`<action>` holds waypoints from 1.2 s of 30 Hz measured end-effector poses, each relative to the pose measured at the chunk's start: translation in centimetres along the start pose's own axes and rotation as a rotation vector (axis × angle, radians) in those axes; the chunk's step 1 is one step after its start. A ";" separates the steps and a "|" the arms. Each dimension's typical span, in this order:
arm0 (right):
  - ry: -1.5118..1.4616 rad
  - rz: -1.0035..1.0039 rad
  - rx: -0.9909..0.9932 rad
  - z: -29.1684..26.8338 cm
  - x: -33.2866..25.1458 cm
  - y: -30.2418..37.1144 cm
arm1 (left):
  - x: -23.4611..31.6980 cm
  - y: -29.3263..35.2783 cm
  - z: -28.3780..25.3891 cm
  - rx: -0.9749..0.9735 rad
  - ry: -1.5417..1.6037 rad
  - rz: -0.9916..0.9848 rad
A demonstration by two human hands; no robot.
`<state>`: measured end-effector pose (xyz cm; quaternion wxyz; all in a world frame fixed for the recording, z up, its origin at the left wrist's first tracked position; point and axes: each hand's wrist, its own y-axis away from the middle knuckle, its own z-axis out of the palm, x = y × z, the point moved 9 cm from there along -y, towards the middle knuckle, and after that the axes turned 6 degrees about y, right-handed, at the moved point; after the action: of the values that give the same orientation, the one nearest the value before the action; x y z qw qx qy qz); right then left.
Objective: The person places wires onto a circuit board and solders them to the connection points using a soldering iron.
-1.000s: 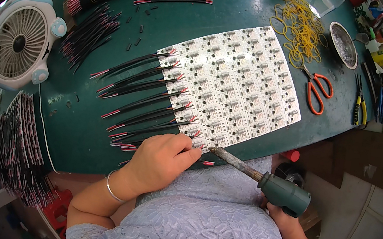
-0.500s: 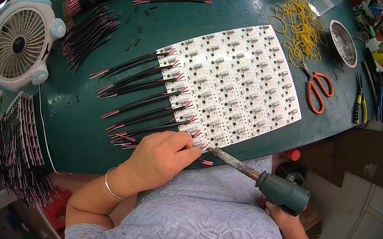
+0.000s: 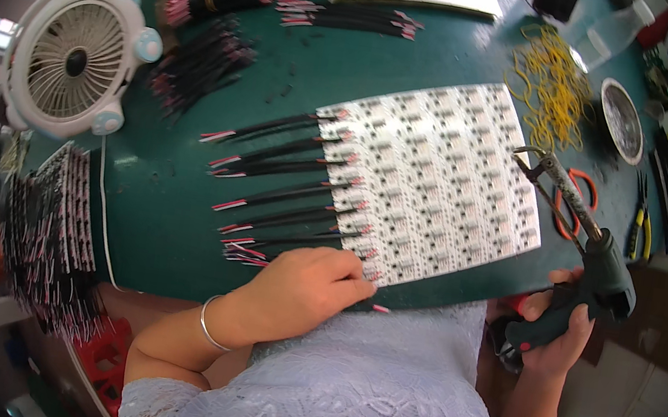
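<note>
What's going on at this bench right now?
A person's left hand is at the near left corner of a white circuit board panel; whatever its fingers may pinch is hidden. The right hand grips a green soldering gun, its tip raised well away from the wired edge. Black cables run out from the panel's left edge, with a fan farther left.
</note>
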<state>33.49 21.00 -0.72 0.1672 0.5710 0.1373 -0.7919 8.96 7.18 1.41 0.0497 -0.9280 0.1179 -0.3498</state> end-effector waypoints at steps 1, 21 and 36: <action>-0.022 -0.018 -0.028 0.4 0.6 -1.3 | 0.1 -0.3 -0.9 0.017 0.049 0.003; -0.284 -0.004 0.074 -0.4 5.1 -6.6 | -14.8 -12.4 -14.0 0.201 -0.467 -0.076; -0.360 0.009 0.073 -2.1 5.8 -6.3 | -18.0 -2.7 -19.2 0.118 -0.476 -0.382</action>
<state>30.98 26.92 -6.73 0.1720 0.4265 0.0738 -0.8849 -16.30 14.12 4.82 0.0632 -0.9848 -0.0942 -0.1319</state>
